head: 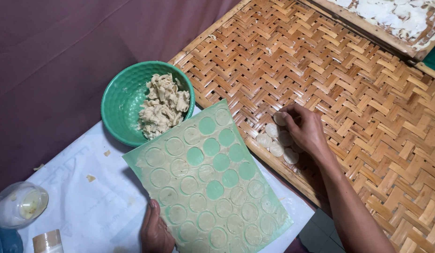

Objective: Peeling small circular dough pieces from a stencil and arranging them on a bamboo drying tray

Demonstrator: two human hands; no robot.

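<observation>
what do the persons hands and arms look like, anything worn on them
Both hands are bare, with no gloves. The right hand shows no ring, and its forearm is uncovered up to the frame's lower edge: no sleeve, watch or bracelet in view. Only part of the left hand shows at the bottom edge, also without rings or a band; its wrist and arm are out of frame, so any sleeve there cannot be told.
</observation>
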